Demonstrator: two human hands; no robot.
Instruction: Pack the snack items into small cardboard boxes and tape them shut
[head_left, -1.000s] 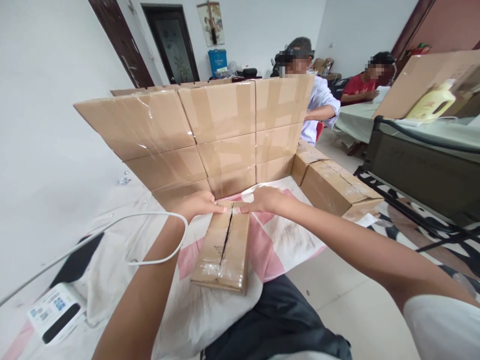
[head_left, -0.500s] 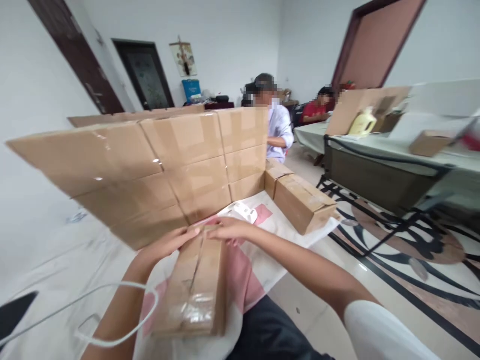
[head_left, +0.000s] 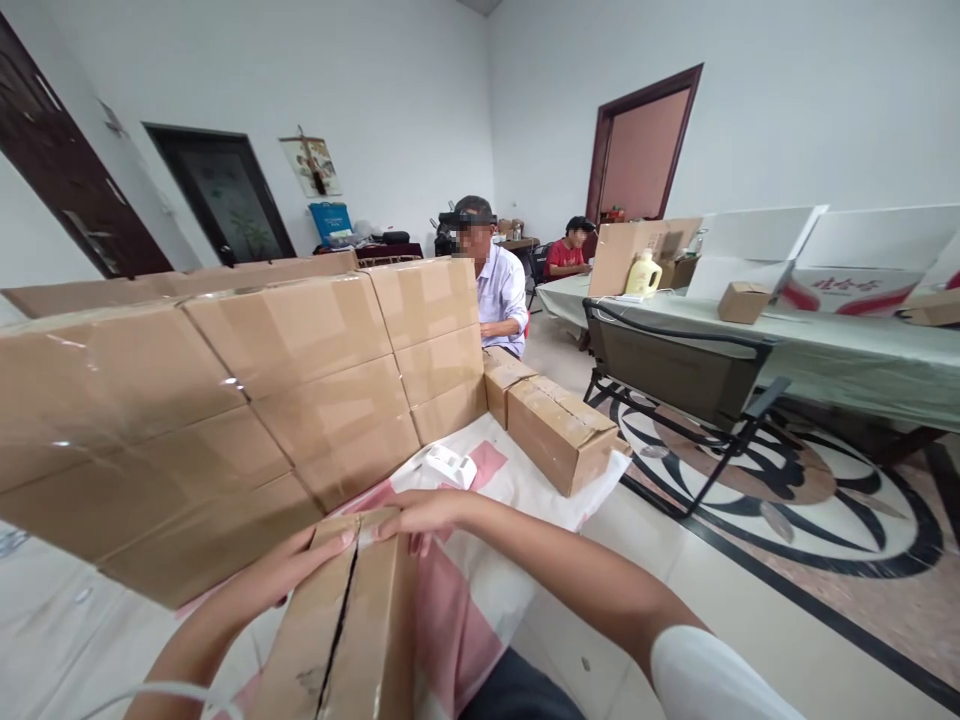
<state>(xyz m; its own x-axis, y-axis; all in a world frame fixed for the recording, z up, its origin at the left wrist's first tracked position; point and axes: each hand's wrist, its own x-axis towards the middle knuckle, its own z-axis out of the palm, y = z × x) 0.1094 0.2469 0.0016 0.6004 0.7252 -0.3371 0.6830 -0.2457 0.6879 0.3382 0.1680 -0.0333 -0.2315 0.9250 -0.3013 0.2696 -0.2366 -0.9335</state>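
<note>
A long cardboard box point(head_left: 382, 620) lies in front of me, its near end cut off by the lower edge of the view. A dark lengthwise gap runs between its top flaps. My left hand point(head_left: 304, 560) holds the far left side, with a finger lying on the top. On the far right corner rests my right hand point(head_left: 424, 515), fingers on the top by a strip of tape and others bent down the side. Beyond the right hand, a white power strip point(head_left: 450, 466) sits on the pink-and-white cloth point(head_left: 525, 480).
A wall of taped cardboard boxes point(head_left: 315, 370) rises behind my hands. Another box point(head_left: 562, 430) stands on the cloth's right edge. A white cable point(head_left: 165, 690) crosses my left forearm. Further off are a folding chair point(head_left: 667, 365), a co-worker point(head_left: 499, 285) and a second person in red point(head_left: 568, 258).
The view has swung right and up, so the box's taped near end has left the frame. Both hands stay at its far end. The seam between the flaps looks darker and wider.
</note>
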